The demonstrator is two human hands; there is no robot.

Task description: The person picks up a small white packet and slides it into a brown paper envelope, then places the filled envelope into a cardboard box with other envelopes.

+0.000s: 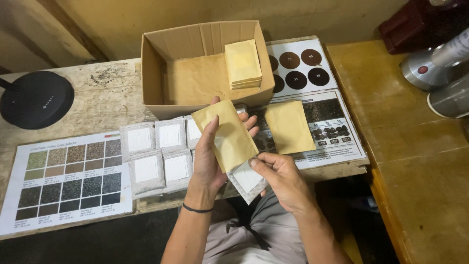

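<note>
Head view: over the bench's front edge our left hand grips the pouch, long axis tilted up-left, while our right hand pinches the white sachet at its lower mouth.

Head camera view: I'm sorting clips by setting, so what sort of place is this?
Probably a small coffee packing bench. The left hand holds a kraft pouch while the right hand slips in a white filter sachet. Bean colour charts and a cardboard box of pouches lie on the wooden table.

Black round base — silver cylinders
</note>
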